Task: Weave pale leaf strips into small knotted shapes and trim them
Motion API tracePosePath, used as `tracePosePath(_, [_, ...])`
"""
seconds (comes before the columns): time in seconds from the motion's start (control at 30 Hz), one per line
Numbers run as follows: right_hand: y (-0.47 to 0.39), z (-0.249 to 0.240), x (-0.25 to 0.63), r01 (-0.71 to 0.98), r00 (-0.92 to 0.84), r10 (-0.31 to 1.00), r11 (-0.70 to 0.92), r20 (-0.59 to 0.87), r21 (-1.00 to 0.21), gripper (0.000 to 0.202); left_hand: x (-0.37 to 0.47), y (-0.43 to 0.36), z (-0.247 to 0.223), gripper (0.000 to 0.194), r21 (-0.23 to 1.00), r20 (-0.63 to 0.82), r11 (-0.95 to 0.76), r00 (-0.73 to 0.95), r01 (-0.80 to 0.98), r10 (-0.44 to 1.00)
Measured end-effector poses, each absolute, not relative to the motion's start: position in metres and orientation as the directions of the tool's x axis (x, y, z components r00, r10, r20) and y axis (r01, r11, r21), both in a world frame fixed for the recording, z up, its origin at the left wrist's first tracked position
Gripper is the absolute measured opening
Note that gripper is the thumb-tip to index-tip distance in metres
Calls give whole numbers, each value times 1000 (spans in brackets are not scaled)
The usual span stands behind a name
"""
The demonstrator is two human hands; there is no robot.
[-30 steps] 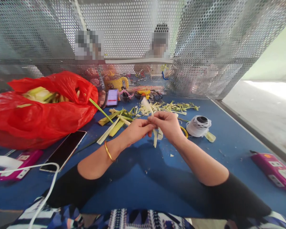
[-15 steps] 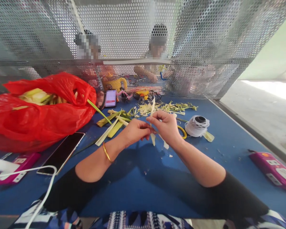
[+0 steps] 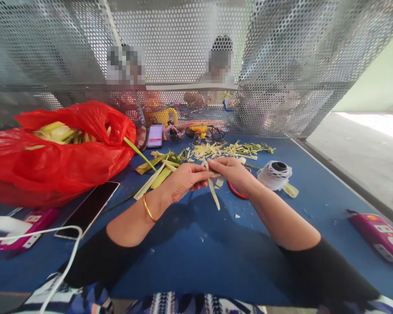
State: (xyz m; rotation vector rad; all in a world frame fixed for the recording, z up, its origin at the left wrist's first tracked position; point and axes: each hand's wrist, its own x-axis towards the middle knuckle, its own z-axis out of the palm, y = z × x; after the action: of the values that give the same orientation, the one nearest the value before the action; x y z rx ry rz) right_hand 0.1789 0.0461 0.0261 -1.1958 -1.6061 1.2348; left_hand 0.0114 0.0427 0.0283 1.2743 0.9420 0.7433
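My left hand (image 3: 189, 178) and my right hand (image 3: 231, 171) meet over the middle of the blue table, thumbs and fingers pinched together. Between them they hold a pale strip of husk-like leaf (image 3: 213, 195), bent over at the top, its long end hanging down below the fingers. Part of the strip is hidden behind the fingertips. Under my right wrist shows the red loop of a handle (image 3: 237, 192). Just beyond the hands lies a heap of pale green cut pieces (image 3: 212, 150). Longer leaf strips (image 3: 153, 179) lie beside my left hand.
A red plastic bag (image 3: 68, 170) of leaves fills the left, near a dark phone (image 3: 88, 211) and a white cable (image 3: 63, 266). A white thread spool (image 3: 275, 175) stands right of my hands. Magenta power strips (image 3: 378, 235) lie at both sides. Behind a perforated metal screen (image 3: 180, 52) people sit.
The strip that stood upright above my fingers is now bent over, with its end hanging lower. My right hand has turned flatter. The view has shifted slightly.
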Motion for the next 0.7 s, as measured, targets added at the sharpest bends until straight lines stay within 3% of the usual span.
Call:
tracePosePath(0.23, [46,43,196,511,-284,954,233,94,-827,47,7,48,35,25,990,-139,138,327,27,935])
tracePosePath(0.43, [48,41,198,522,-227,945,321,234,-790,38,10,43,36,23,991,-118,88,344,102,931])
tracePosePath(0.53, [46,33,186,419,-241,951,282,194,-863,43,14,39,35,22,986,-121,67,377,152,918])
tracePosePath(0.7, [42,24,171,156,-146,976,186,164,-970,31,17,38,30,22,984,-152,97,410,151,900])
